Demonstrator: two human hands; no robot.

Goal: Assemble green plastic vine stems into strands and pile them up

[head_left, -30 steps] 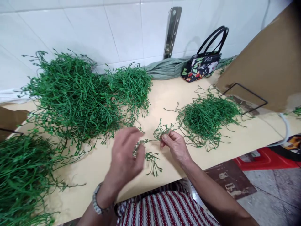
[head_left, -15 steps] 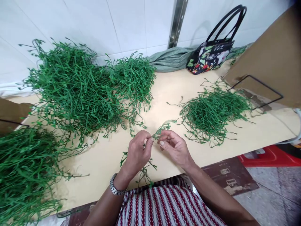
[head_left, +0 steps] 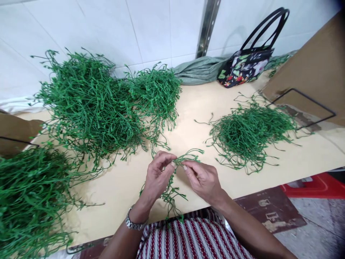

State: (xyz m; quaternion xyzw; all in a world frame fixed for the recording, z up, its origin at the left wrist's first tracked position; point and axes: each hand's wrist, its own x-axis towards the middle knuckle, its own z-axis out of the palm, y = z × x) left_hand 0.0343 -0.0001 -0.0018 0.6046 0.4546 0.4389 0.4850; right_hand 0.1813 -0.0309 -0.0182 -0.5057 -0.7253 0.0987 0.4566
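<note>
Cream tabletop (head_left: pixel 194 102) with heaps of green stems (head_left: pixel 94 104), a black floral handbag (head_left: pixel 245 68) and grey-green cloth (head_left: pixel 201 71) at the back

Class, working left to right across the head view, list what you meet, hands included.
Front-left heap of green stems, silvery wristband, left hand, right hand, right-side heap of green stems, right-side brown cardboard.

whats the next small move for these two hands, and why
Probably gather the slender green branching stems with the right hand: their tips fan apart, the left hand pinches them, and the right hand sits close beside.
</note>
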